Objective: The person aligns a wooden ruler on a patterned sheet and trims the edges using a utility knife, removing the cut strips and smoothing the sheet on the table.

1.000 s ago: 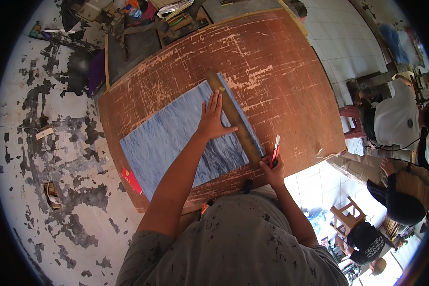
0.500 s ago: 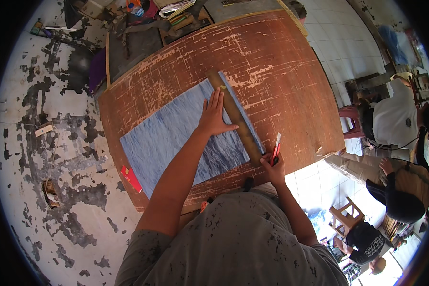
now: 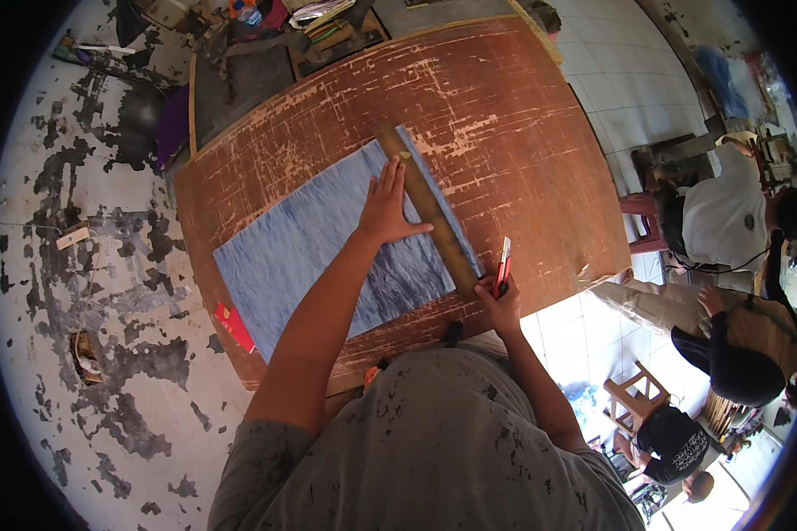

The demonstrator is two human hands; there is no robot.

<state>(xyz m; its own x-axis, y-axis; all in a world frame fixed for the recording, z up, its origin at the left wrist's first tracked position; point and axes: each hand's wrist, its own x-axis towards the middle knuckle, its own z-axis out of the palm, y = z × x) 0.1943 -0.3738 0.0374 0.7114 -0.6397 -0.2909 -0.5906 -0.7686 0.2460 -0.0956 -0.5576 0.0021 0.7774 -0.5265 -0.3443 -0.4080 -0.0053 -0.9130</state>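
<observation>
A blue, streaky-patterned sheet (image 3: 301,243) lies flat and slanted on the worn brown tabletop (image 3: 549,186). Across its right part rests a long, flat brownish straightedge (image 3: 440,228), with a narrow strip of the sheet showing beyond it. My left hand (image 3: 383,212) is pressed flat, fingers stretched along the straightedge and thumb apart on it. At the straightedge's near end, my right hand (image 3: 505,310) grips a red utility knife (image 3: 502,276), its blade pointing up and away from the sheet. Fingers of that hand touch the end of the straightedge.
A red packet (image 3: 234,327) lies by the sheet's left corner. Beyond the table's far edge, a tray of tools (image 3: 338,37) and cloth clutter a dark surface. To the right are seated people, a wooden stool (image 3: 638,397) and a dark red stool (image 3: 644,221). A peeling wall (image 3: 124,354) stands left.
The whole view has shifted slightly, so everything appears a little farther left. Both hands keep their places at the straightedge, and the knife is still in my right hand.
</observation>
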